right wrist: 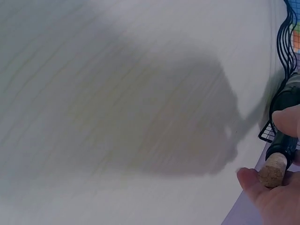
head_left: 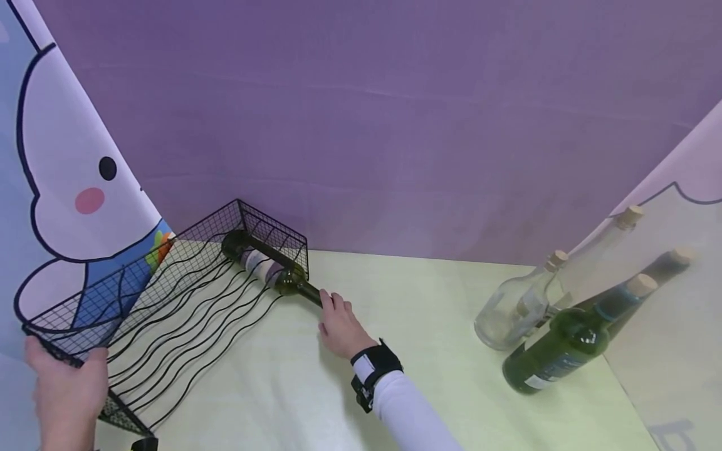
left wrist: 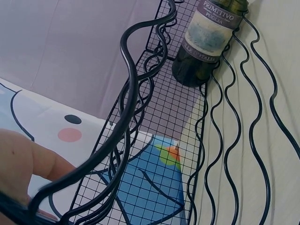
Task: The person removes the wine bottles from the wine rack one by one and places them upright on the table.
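Observation:
A black wire wine rack (head_left: 275, 233) with wavy bars stands at the left of the table. My left hand (head_left: 70, 394) grips its near end, thumb and fingers around the frame. Across the far end of the bars lies a dark green wine bottle (head_left: 264, 266), its base against the mesh side and its neck pointing right. My right hand (head_left: 345, 329) holds that bottle by the neck. In the right wrist view the bottle's cork (right wrist: 273, 172) shows between thumb and fingers. The bottle's label (left wrist: 210, 30) faces up in the left wrist view.
At the right of the table (head_left: 417, 326) stand several more corked bottles, among them a clear glass bottle (head_left: 504, 316) and a green bottle (head_left: 555, 351). A purple backdrop (head_left: 395, 138) rises behind the table, and a cartoon-printed sheet (head_left: 68, 156) hangs at the left.

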Demonstrator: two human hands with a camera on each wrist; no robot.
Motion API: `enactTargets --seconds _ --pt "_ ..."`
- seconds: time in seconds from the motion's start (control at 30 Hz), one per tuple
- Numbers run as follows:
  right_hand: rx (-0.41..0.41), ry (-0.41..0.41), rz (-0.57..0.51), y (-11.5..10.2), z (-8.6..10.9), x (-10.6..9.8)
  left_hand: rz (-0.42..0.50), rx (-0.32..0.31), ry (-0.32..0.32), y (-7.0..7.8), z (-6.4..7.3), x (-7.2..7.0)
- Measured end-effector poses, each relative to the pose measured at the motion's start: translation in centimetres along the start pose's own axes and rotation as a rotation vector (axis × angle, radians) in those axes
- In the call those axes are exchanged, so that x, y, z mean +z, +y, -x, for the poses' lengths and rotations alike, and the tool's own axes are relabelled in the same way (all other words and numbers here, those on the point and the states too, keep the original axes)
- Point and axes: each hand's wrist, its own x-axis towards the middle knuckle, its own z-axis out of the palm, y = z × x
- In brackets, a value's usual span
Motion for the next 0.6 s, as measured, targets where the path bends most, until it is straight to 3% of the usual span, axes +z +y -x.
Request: enactTargets --seconds 0.33,0.6 --pt "0.020 0.246 -0.040 -0.45 -0.45 0.22 0.024 0.006 -0.009 0.23 0.39 -0.06" --pt "0.095 0.294 0.066 -0.59 -0.44 0.08 0.010 0.004 -0.011 0.30 0.38 -0.20"
